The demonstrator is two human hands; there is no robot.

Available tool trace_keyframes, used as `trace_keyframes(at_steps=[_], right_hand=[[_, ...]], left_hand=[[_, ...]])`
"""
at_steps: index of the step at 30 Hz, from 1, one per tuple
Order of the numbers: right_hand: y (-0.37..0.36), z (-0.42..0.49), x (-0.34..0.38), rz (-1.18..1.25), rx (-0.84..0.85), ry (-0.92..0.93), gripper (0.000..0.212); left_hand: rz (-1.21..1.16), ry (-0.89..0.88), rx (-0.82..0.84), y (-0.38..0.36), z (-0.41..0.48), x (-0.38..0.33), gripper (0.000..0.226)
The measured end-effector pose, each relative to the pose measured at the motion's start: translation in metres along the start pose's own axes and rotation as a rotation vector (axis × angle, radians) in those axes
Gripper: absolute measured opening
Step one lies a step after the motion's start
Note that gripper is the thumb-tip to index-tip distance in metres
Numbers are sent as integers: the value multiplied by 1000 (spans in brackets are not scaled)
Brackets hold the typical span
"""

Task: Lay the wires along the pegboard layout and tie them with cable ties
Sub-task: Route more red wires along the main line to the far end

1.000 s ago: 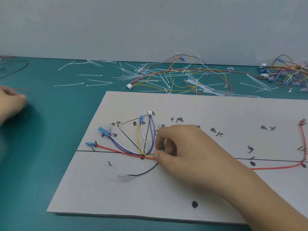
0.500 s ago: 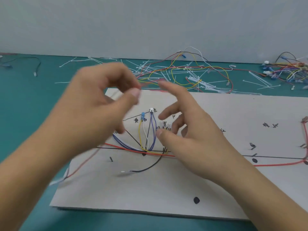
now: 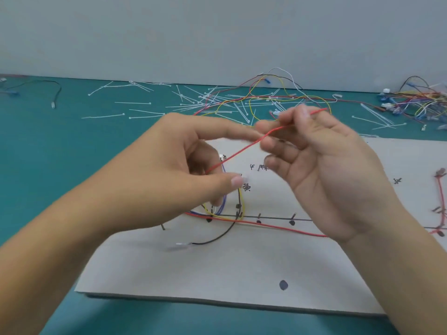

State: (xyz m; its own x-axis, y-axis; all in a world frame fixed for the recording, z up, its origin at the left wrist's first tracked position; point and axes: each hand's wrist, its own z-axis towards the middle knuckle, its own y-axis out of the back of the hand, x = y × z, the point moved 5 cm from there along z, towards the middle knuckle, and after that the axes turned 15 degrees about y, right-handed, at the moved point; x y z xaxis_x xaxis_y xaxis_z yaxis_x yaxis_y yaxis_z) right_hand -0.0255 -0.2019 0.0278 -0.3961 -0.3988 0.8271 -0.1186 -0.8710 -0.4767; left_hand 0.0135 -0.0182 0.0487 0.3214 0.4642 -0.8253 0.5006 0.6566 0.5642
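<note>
The right hand (image 3: 326,160) pinches a thin red wire (image 3: 242,151) between thumb and fingertips. The left hand (image 3: 174,165) has index and thumb apart, and the wire's lower end vanishes among its curled fingers, seemingly gripped there. The wire runs taut between both hands, above the flat pale board (image 3: 242,262). Best to keep it straight and lower it beside the laid wires (image 3: 217,213) under the left hand. It looks smooth and flexible. Stiff white cable ties (image 3: 135,116) lie beyond the hands on the table (image 3: 48,153).
</note>
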Motion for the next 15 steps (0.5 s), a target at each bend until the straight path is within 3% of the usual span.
trace_keyframes(at_steps=[3,6,12,15], right_hand=[[20,9,17,-22,-180,97,24],[29,12,30,-111,-231,119,23],[20,-14,54,-218,-1,282,17],[12,-28,61,-243,115,321,20]], left_hand=[[74,28,-90,15,-3,21,15],[-31,47,-162,32,-12,40,22],[-129,33,-373,64,-13,51,51],[-220,61,-357,68,-4,57,54]])
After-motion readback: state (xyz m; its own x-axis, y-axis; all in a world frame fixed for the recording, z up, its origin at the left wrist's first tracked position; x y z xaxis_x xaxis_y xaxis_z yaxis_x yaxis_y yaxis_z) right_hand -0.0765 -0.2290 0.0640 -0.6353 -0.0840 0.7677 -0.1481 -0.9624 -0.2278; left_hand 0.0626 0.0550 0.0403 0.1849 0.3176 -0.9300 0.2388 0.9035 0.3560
